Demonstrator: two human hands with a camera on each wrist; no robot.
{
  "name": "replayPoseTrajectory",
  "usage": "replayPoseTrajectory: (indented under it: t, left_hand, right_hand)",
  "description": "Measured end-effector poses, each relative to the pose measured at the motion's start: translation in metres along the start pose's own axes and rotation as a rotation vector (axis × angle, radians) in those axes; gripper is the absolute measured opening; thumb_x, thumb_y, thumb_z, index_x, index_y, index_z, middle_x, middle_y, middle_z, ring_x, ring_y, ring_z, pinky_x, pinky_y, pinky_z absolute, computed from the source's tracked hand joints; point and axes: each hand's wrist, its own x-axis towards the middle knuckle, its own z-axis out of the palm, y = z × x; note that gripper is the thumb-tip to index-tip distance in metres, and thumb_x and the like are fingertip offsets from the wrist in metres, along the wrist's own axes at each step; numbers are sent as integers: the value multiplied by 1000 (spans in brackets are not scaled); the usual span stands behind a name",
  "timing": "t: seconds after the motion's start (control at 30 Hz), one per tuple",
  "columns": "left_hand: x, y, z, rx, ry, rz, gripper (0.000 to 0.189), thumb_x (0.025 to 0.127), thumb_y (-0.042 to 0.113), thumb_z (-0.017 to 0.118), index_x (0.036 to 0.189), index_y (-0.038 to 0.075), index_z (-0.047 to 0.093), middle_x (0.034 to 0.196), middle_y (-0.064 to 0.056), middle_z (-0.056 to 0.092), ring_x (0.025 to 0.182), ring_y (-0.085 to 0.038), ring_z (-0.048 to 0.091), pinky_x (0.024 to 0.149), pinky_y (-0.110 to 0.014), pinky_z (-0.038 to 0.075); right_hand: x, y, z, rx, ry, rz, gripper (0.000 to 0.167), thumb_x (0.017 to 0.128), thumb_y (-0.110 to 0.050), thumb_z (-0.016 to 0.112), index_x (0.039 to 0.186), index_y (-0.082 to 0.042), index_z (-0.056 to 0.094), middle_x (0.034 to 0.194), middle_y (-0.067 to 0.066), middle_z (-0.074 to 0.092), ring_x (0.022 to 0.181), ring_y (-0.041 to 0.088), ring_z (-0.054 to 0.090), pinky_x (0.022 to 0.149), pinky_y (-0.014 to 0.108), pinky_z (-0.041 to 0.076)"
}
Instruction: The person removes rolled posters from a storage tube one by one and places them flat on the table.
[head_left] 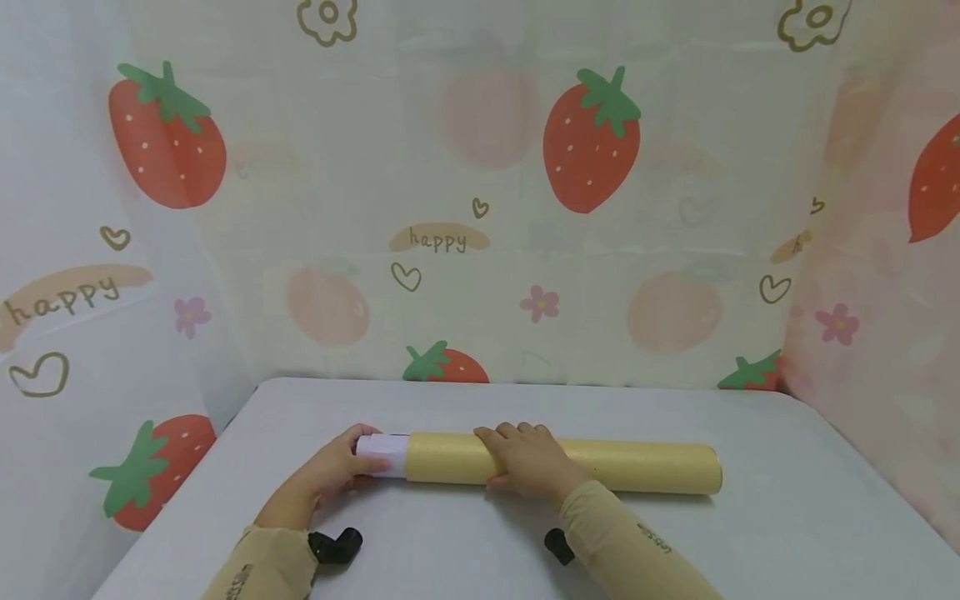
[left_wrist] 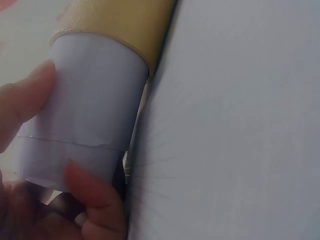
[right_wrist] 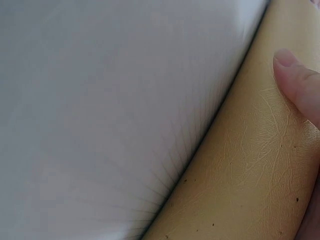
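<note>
A tan cardboard tube (head_left: 645, 467) lies crosswise on the white table. Out of its left end sticks a white paper roll (head_left: 393, 450). My left hand (head_left: 330, 468) grips the outer end of that roll, thumb on the near side. In the left wrist view, fingers (left_wrist: 97, 197) curl round the roll (left_wrist: 90, 90) close to its end, below the tube's rim. Over the tube's middle-left part, my right hand (head_left: 531, 460) holds it from above, fingers across the top and thumb on the near side. The right wrist view shows the thumb (right_wrist: 297, 87) against the tube's creased surface (right_wrist: 240, 165).
The white tabletop (head_left: 450, 550) extends round the tube. Behind it hangs a cloth (head_left: 360, 183) printed with strawberries, hearts and "happy", which also covers both sides. Black camera pieces (head_left: 337, 547) sit by the beige sleeves (head_left: 637, 542).
</note>
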Motion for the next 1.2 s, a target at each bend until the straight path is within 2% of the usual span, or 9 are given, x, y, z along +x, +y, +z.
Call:
replayPoseTrajectory:
  t: [0.17,0.37,0.47,0.6,0.77,0.93,1.03,1.2]
  left_hand:
    - [2,0,-1,24,-7,3,60,67,18,80,116,10,46,109,-12,52,90,-24,53,69,-32,46]
    - [2,-1,0,32,36,4,54,68,19,79,112,9,50,105,-9,57,84,-21,55,66,-32,49]
    - [4,-4,-3,20,74,8,42,72,15,76,106,6,52,90,-5,60,73,-17,54,61,-30,48]
    - [5,-9,-9,-5,111,14,26,76,8,71,94,2,53,73,-2,57,62,-14,51,57,-27,45]
    - [4,-10,-11,-8,108,26,24,76,10,72,89,2,53,78,-1,57,68,-14,53,60,-27,46]
    - [0,-7,-12,-6,137,23,24,76,8,72,84,3,50,78,-1,56,71,-14,54,62,-28,47]
    - [-2,-9,-19,4,149,32,23,76,9,71,83,2,51,77,0,56,71,-14,53,63,-28,47]
    - [-8,-14,-39,40,185,32,21,77,12,71,84,2,54,76,-1,55,73,-15,52,65,-28,47]
  right_hand:
    - [0,0,0,-3,-3,0,73,75,-49,68,136,-22,39,114,-1,55,100,23,52,82,41,40]
    - [1,0,0,9,-10,9,73,75,-49,69,136,-22,39,115,-2,54,101,22,52,83,41,39]
    - [1,0,-1,12,-15,7,74,75,-49,68,137,-21,38,115,-2,54,101,22,52,83,41,39]
    - [2,0,-1,11,-21,8,74,75,-49,68,137,-21,38,116,-1,54,102,22,52,83,41,39]
    - [1,0,-1,10,-21,7,74,75,-49,68,137,-21,39,115,-1,55,102,22,52,82,41,39]
    - [2,1,0,13,-21,0,75,75,-50,68,137,-21,38,115,-1,55,102,22,52,82,41,40]
    - [2,1,0,12,-18,-5,75,74,-50,68,137,-21,39,115,-1,55,101,22,52,82,41,40]
    - [0,0,-3,19,-23,-3,74,75,-49,68,137,-20,39,116,-1,54,102,23,52,83,42,40]
